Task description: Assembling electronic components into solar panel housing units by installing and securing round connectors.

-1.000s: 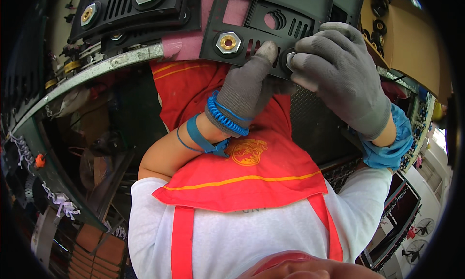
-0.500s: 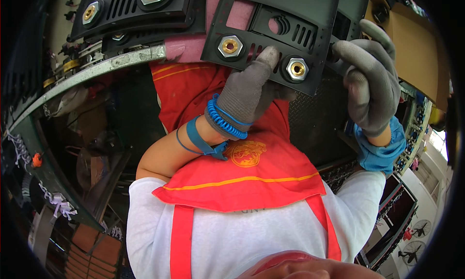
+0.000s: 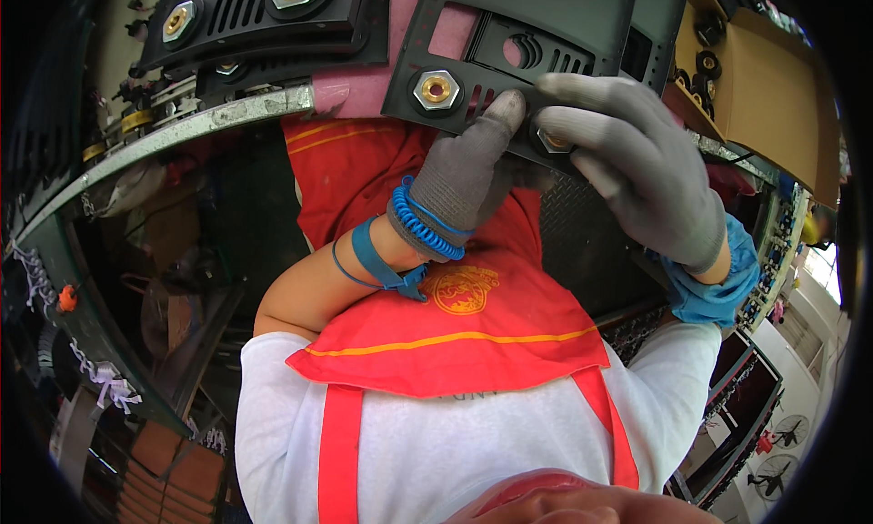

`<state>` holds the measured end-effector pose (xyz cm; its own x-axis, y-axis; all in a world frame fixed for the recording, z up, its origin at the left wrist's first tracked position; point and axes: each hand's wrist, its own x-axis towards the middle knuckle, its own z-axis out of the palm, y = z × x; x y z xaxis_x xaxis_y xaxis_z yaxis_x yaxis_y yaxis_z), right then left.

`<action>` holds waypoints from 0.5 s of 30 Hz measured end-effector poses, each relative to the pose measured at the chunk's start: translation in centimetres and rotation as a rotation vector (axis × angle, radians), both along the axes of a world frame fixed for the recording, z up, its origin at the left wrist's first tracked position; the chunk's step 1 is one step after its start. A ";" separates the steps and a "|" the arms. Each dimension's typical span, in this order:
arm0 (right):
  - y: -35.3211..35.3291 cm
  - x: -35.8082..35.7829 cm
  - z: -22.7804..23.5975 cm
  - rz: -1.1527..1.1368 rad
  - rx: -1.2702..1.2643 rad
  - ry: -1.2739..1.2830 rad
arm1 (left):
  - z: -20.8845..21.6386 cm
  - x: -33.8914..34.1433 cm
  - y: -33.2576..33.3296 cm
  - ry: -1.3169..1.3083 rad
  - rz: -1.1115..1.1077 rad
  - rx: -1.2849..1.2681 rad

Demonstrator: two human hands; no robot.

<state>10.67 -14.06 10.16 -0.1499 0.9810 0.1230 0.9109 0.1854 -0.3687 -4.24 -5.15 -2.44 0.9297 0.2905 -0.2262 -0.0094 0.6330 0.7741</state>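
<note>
My left hand (image 3: 459,183) grips the near edge of a black metal panel (image 3: 459,33), thumb on its top face and the other fingers hidden beneath. A large silver hex nut with a brass centre (image 3: 436,90) sits on the panel's left side. At the panel's right near corner, my right hand (image 3: 646,165) has its thumb and a finger around a second hex nut (image 3: 550,144), which is mostly covered. Another finger stretches over the panel. Both hands wear grey gloves, and a blue coiled cord (image 3: 420,224) circles my left wrist.
More black panels with hex nuts (image 3: 273,19) lie stacked at the far left on a pink-covered bench (image 3: 341,92) with a worn metal edge (image 3: 218,110). Another black panel (image 3: 659,33) lies behind the right side. A cardboard box (image 3: 782,115) holding round black parts stands farther right.
My right hand has moved left from beside the panel onto its right hex nut, covering most of it. My left hand stays on the near edge; the panel has barely shifted.
</note>
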 end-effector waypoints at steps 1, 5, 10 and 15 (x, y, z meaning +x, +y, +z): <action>-0.2 -0.3 -0.6 -0.068 -0.051 0.050 | -0.3 0.0 -0.1 -0.027 0.018 0.412; -0.7 -0.4 0.5 -0.183 -0.153 0.044 | 0.7 -0.1 0.1 -0.163 0.101 0.313; -0.3 -0.1 0.6 -0.213 0.083 0.202 | 4.8 1.0 1.3 -0.055 -0.007 -0.010; 3.5 -2.3 1.9 -0.173 0.133 0.029 | 9.0 -0.9 5.7 -0.199 -0.012 0.616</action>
